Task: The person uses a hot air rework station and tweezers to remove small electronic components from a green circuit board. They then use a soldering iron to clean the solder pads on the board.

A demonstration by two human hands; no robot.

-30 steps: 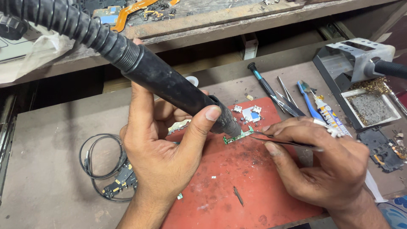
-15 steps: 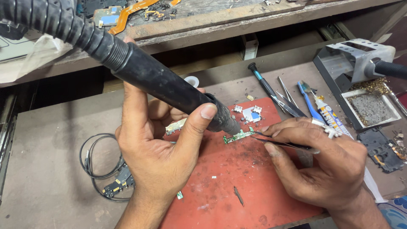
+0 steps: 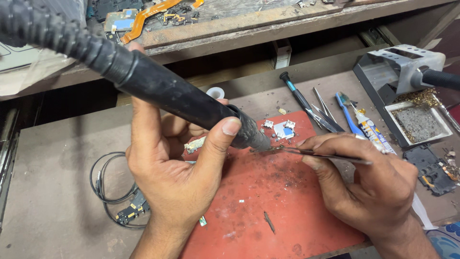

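The left hand (image 3: 175, 168) is gripping a black hot-air wand (image 3: 182, 103), its nozzle aiming at a tiny circuit piece (image 3: 264, 150) on the red mat (image 3: 268, 201). The right hand (image 3: 369, 184) is pinching tweezers (image 3: 326, 155) touching that piece. Heating seems to be under way, with the piece not yet lifted. Compared with half a second earlier, the wand is sitting slightly lower.
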